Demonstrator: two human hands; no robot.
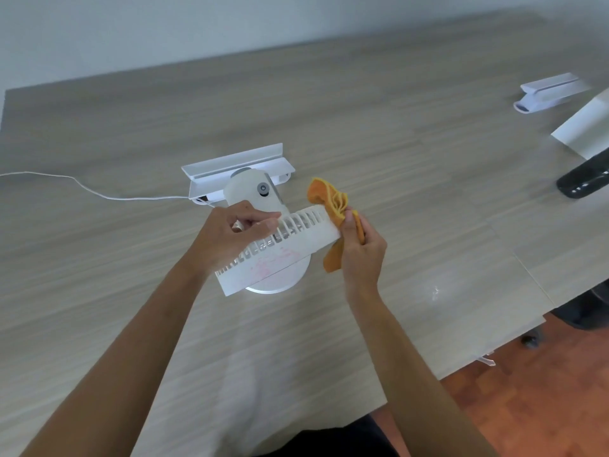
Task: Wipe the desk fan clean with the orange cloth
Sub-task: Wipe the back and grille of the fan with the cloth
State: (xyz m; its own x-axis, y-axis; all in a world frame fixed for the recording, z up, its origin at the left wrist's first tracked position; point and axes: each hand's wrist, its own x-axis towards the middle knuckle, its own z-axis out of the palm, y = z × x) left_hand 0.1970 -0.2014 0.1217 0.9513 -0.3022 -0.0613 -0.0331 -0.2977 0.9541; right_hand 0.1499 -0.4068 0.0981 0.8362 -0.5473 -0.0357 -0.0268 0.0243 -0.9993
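Note:
A white desk fan (283,245) stands in the middle of the wooden desk (395,133), its slotted grille tilted towards me and its round base below. Pink smears mark the grille's lower face. My left hand (230,235) grips the grille's upper rim with curled fingers. My right hand (361,249) pinches the crumpled orange cloth (329,199) and holds it against the right end of the grille.
A white cable (82,188) runs left from the fan. A white shelf-like piece (237,163) lies behind the fan, a similar one (550,90) at the far right. White paper (583,127) and a black object (583,179) lie near the desk's right edge.

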